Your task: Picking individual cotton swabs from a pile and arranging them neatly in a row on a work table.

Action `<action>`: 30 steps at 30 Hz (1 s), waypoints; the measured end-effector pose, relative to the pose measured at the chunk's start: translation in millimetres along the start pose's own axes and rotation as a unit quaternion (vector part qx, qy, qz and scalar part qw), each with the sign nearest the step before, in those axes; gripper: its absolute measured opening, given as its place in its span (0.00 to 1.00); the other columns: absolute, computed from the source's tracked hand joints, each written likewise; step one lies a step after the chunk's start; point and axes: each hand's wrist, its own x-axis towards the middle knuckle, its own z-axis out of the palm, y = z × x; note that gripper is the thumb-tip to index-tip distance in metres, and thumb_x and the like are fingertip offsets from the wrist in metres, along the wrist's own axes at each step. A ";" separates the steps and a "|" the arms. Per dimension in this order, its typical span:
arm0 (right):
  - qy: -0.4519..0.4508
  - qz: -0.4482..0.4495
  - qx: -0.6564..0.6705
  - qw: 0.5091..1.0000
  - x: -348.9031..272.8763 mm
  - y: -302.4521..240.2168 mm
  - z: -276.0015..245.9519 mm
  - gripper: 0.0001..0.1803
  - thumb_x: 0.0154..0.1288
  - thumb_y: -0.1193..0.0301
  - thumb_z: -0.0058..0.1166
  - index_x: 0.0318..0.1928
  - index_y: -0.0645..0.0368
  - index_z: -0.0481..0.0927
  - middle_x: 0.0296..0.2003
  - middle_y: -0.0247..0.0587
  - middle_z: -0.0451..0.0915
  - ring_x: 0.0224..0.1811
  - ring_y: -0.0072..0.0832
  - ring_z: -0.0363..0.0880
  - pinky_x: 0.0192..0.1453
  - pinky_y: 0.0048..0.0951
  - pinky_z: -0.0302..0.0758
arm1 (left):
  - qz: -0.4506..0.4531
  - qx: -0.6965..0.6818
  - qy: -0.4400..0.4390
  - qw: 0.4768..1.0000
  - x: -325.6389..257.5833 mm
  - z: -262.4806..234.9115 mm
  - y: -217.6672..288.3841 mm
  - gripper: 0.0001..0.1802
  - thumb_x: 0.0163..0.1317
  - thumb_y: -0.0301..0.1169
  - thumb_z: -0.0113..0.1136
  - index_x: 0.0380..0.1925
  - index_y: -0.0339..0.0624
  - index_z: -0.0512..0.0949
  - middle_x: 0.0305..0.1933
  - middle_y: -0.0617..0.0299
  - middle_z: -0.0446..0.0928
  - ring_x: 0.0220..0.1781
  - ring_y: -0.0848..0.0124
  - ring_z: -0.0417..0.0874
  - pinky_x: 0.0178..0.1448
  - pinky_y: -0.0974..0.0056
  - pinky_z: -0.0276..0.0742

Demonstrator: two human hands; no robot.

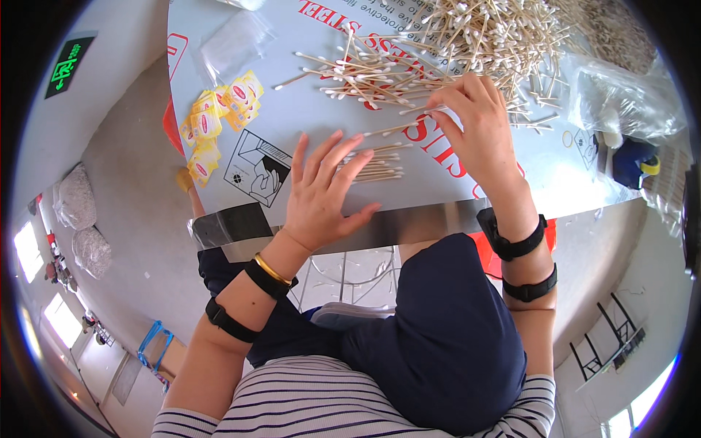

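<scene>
A pale steel table (292,117) under a printed protective film fills the upper view, with grey floor off to the left and stuffed sacks (77,219) by the wall. The person sits close to the near edge, knees in dark trousers under it.

Across the far side lies a big loose heap of cotton swabs (467,36), thinning toward the middle into scattered ones. Nearer, just by the left hand (321,190), a small bundle (380,166) lies with its sticks side by side, all pointing the same way. That hand rests flat, fingers spread and apart, its fingertips touching the bundle's near end; it clamps nothing. The right hand (475,124) is over the fringe of the heap, thumb and forefinger pinched on a few swabs (420,111) that poke out to the left.

To my eye the work is sorting: swabs picked from the heap and laid into the straight bundle. The next move seems to call for carrying the pinched ones across and setting them down parallel with the rest, while the flat hand keeps the bundle from rolling.

Yellow sachets (219,117) are clustered at the left of the table, with a clear bag (234,44) beyond them. At the right a crumpled plastic bag (621,95) partly covers something blue and yellow that I cannot make out. How many swabs the right hand holds is hard to count, and the heap runs out of view at the top.
</scene>
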 end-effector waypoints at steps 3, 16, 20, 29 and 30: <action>0.004 0.001 0.024 1.000 1.0 -0.8 4.7 0.08 0.58 0.76 0.70 0.37 0.53 0.84 0.39 0.35 0.77 0.47 0.38 0.75 0.55 0.40 0.73 | 0.000 -0.006 0.002 1.000 0.5 1.0 -0.5 0.40 0.61 0.55 0.70 0.68 0.49 0.73 0.75 0.57 0.71 0.78 0.51 0.68 0.85 0.36 0.46; -0.065 -0.012 0.069 0.995 11.6 -16.0 15.9 0.09 0.58 0.74 0.67 0.39 0.54 0.81 0.42 0.36 0.75 0.50 0.39 0.74 0.59 0.41 0.69 | -0.121 -0.129 0.113 0.978 19.8 -3.0 2.3 0.27 0.57 0.41 0.75 0.57 0.49 0.80 0.59 0.60 0.78 0.61 0.57 0.76 0.69 0.49 0.64; -0.075 -0.002 0.070 0.995 11.0 -16.5 12.7 0.10 0.57 0.76 0.67 0.39 0.55 0.81 0.42 0.37 0.75 0.50 0.39 0.74 0.58 0.40 0.69 | -0.102 -0.069 0.109 0.986 62.7 -9.1 5.3 0.20 0.56 0.34 0.75 0.49 0.52 0.84 0.47 0.65 0.79 0.51 0.62 0.76 0.59 0.56 0.63; -0.045 -0.021 0.149 0.988 6.7 -26.5 -7.5 0.07 0.58 0.75 0.66 0.37 0.54 0.81 0.35 0.34 0.81 0.42 0.36 0.78 0.57 0.39 0.71 | -0.041 -0.053 0.102 0.993 84.6 -12.9 7.3 0.09 0.53 0.33 0.79 0.31 0.53 0.85 0.35 0.73 0.78 0.41 0.68 0.77 0.55 0.58 0.62; -0.043 -0.020 0.151 0.987 4.0 -28.0 -9.8 0.07 0.58 0.75 0.66 0.37 0.54 0.81 0.35 0.34 0.81 0.42 0.36 0.78 0.57 0.39 0.71 | -0.038 -0.061 0.105 0.992 84.8 -14.9 9.1 0.08 0.53 0.32 0.78 0.30 0.53 0.85 0.33 0.74 0.78 0.40 0.69 0.77 0.54 0.58 0.62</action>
